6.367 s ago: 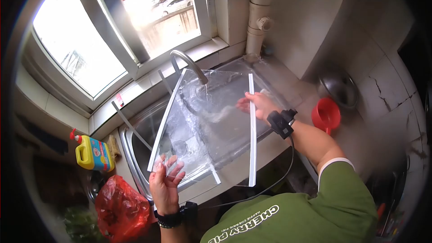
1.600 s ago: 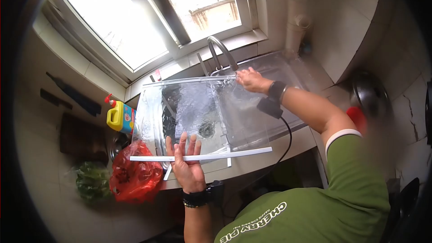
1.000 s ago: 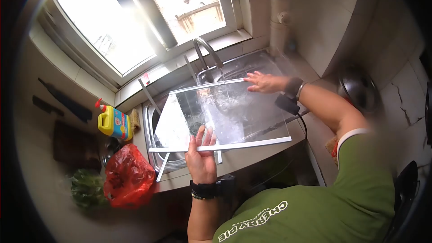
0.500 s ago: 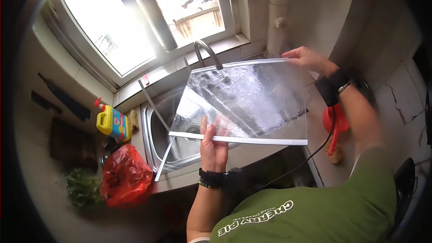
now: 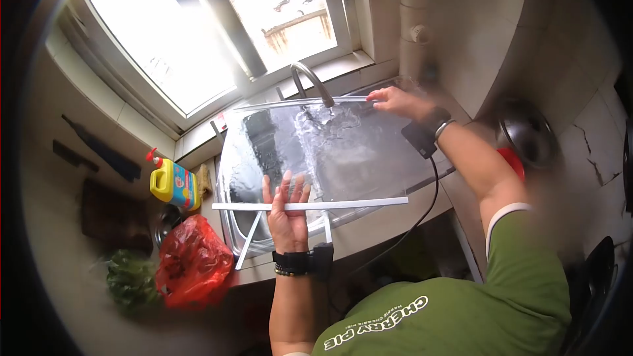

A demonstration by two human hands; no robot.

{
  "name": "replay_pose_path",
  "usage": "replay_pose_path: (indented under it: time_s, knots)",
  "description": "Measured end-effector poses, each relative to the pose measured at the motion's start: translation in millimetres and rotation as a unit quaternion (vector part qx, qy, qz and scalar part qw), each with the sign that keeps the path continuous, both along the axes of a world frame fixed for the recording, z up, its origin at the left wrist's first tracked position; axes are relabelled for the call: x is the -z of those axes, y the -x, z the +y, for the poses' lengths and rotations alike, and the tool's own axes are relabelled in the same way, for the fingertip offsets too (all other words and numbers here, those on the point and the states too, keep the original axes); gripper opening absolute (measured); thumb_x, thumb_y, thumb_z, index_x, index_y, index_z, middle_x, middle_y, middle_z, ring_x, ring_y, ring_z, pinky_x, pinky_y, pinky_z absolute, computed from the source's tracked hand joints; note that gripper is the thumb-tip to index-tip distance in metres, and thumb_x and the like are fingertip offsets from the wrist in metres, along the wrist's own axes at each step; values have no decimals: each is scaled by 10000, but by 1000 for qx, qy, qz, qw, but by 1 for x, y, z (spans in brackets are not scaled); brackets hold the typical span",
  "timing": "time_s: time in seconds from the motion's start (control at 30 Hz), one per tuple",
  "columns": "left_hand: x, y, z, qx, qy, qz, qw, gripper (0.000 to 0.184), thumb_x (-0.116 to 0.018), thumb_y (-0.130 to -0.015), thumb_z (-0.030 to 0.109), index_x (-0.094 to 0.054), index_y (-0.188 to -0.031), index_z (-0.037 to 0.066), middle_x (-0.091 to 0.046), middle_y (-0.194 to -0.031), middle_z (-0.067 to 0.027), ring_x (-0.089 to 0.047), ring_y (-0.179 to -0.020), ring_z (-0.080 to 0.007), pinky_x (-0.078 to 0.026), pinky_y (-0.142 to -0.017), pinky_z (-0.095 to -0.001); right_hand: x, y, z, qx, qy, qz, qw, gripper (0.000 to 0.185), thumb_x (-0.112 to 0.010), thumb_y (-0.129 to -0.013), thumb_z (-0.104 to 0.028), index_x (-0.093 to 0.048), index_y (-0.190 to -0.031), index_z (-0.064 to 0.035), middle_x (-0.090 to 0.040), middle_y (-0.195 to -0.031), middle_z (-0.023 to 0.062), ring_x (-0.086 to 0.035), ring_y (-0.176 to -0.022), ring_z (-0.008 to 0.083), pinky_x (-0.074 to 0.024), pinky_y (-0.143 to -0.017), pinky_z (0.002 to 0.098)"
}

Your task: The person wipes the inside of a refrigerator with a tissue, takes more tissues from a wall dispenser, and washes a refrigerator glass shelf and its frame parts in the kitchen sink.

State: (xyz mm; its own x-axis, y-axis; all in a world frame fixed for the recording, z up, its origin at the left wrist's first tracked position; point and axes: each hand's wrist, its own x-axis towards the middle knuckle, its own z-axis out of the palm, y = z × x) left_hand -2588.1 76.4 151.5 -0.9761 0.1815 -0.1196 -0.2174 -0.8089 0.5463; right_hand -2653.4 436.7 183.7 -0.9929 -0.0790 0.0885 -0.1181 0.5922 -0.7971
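Note:
A clear glass fridge shelf (image 5: 376,151) with white edge strips lies over the sink (image 5: 227,227), its surface wet. Water from the curved metal faucet (image 5: 311,79) splashes onto the far part of the glass. My left hand (image 5: 289,227) holds the near white strip, with its fingers showing through the pane from beneath. At the far edge, my right hand (image 5: 397,103) grips the strip to the right of the faucet. Two thin white strips hang or stand below the near edge; how they join the shelf is unclear.
To the left stand a yellow detergent bottle (image 5: 173,183) with a red pump, a red plastic bag (image 5: 194,264) and leafy greens (image 5: 132,280). A red item (image 5: 512,161) shows partly behind my right arm, near a dark round pan (image 5: 527,133). A cable (image 5: 432,201) hangs from my right wrist.
The shelf has shifted left over the sink, and my hands have moved left with it. Water now splashes visibly on the glass under the faucet.

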Motion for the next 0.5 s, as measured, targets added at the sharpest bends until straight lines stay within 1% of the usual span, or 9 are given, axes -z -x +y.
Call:
replay_pose_path:
  time_s: [0.03,0.07,0.13,0.17,0.2,0.3,0.4,0.47,0.5]
  knots:
    - [-8,0,-2,-15,15,7,1000,497,-414,-943,97,-236,-1400,179,-455,-1286,-214,-511,-1115,-386,-464,-900,-517,6,9,-8,-11,-8,15,1000,383,-536,-817,-131,-561,-1162,33,-621,-1098,165,-577,-1037,232,-418,-937,317]
    - [-12,1,-6,-25,34,13,999,498,-413,-944,99,-232,-1402,176,-453,-1285,-220,-517,-1107,-385,-474,-886,-511,13,13,-13,-3,-108,45,993,341,-533,-811,-119,-586,-1120,17,-626,-1064,184,-588,-1016,269,-439,-910,336]
    - [-20,2,-18,-43,70,22,996,502,-410,-944,102,-225,-1406,169,-449,-1283,-231,-530,-1091,-383,-495,-859,-498,7,13,-40,-15,-248,12,969,281,-556,-830,-105,-588,-1093,-10,-582,-1109,161,-538,-1061,324,-425,-906,371]
    - [-27,3,-25,-45,77,35,995,504,-410,-944,100,-224,-1408,164,-443,-1281,-247,-543,-1073,-382,-514,-830,-481,7,13,-54,-36,-315,32,948,241,-546,-826,-101,-600,-1046,-19,-598,-1015,150,-556,-991,333,-449,-849,395]
    - [-39,1,-29,-54,101,40,993,495,-409,-947,107,-229,-1406,144,-454,-1269,-248,-553,-1062,-372,-515,-829,-474,-2,5,-70,-38,-336,61,939,254,-544,-823,-103,-602,-1059,-28,-606,-1011,144,-567,-975,327,-454,-841,410]
    - [-62,0,-42,-81,154,60,983,481,-406,-955,127,-235,-1405,122,-516,-1214,-233,-588,-1021,-341,-522,-819,-450,-33,-4,-115,-46,-317,103,942,232,-529,-827,-87,-625,-1031,-29,-620,-956,157,-591,-912,332,-475,-802,405]
    - [-82,-2,-47,-111,186,91,972,460,-414,-962,166,-268,-1396,131,-542,-1193,-207,-595,-1017,-313,-531,-801,-416,-56,-1,-133,-30,-272,155,949,215,-524,-831,-72,-638,-1007,-24,-630,-907,164,-609,-859,334,-488,-763,401]
    - [-98,-7,-44,-156,207,104,960,423,-387,-973,202,-296,-1381,136,-532,-1207,-202,-575,-1053,-312,-521,-835,-419,-73,4,-137,-19,-240,190,952,203,-522,-833,-62,-643,-990,-18,-634,-878,171,-617,-828,333,-495,-736,400]
    - [-103,-8,-43,-177,216,111,954,408,-374,-979,220,-311,-1374,138,-527,-1214,-200,-565,-1071,-312,-516,-852,-421,-81,7,-138,-19,-225,212,951,208,-524,-836,-56,-637,-1005,-13,-635,-890,178,-618,-827,330,-491,-734,404]
